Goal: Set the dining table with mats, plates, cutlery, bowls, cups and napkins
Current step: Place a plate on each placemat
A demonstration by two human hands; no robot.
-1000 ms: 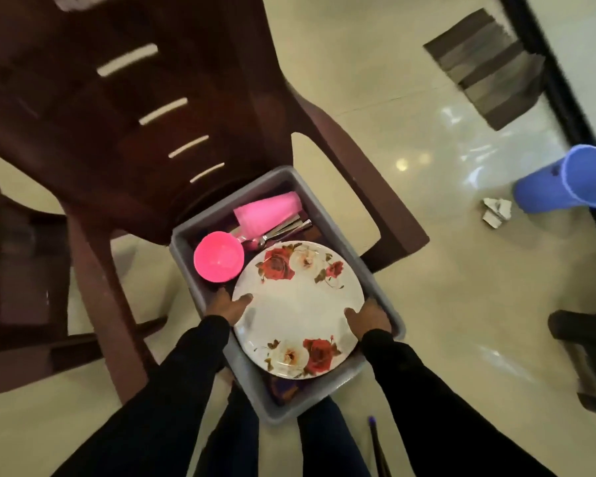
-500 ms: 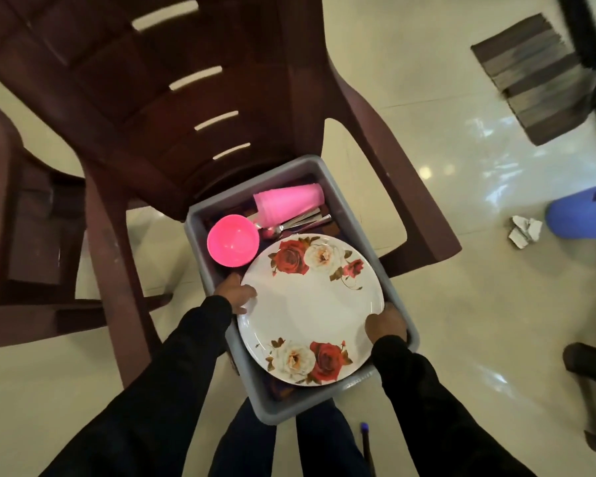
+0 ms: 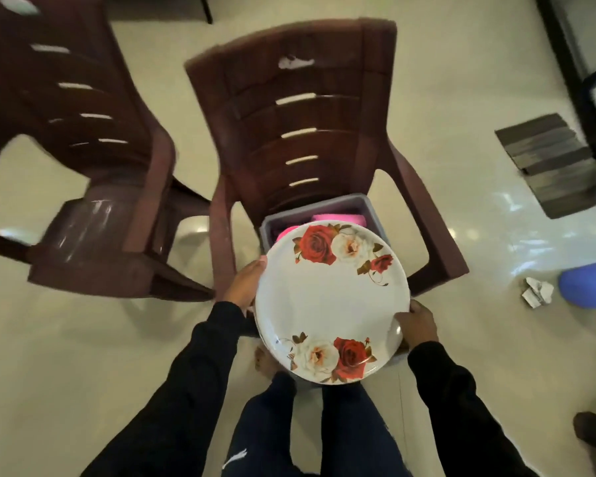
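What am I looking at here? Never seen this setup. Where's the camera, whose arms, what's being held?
No machine here: a person wears one wide-angle camera on the head, looking forward and down, so the black-sleeved arms at the bottom are their own. The left hand and right hand grip opposite edges of a white plate with red and white roses; more rims seem to show under it, so it may be a stack. Behind the plate a grey tub sits on a brown plastic chair, with something pink inside. A second brown chair stands to the left on the glossy tiled floor.
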